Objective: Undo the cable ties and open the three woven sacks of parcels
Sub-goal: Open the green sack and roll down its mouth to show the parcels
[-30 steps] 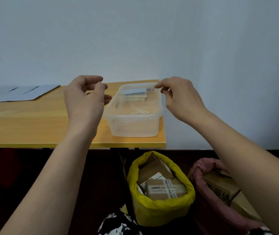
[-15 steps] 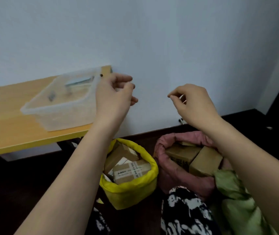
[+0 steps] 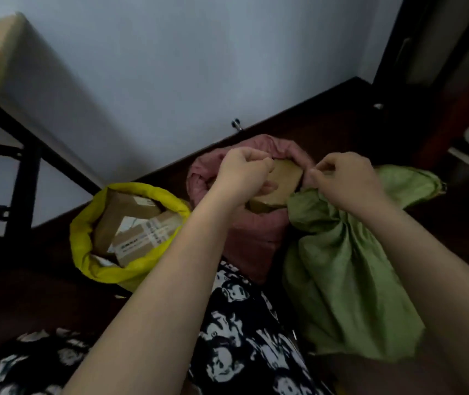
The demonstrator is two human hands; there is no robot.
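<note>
Both hands are hovering at centre frame, left hand (image 3: 243, 173) curled empty, right hand (image 3: 344, 181) pinching fingertips, nearer the still-tied green sack (image 3: 347, 269) lying lower right, neck pointing up toward it.

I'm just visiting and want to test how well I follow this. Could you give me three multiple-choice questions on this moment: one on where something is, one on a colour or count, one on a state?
1. Where does the pink sack stand?
A. Between the yellow and green sacks
B. On the table
C. Left of the yellow sack

2. How many sacks show?
A. One
B. Three
C. Five

3. What state is the green sack in?
A. Rolled open
B. Neck gathered shut
C. Lying emptied flat

Answers: 1 A, the yellow sack is on its left, green on its right. 2 B, yellow, pink, green. 3 B, its cloth bunches at the neck under the right hand.
</note>
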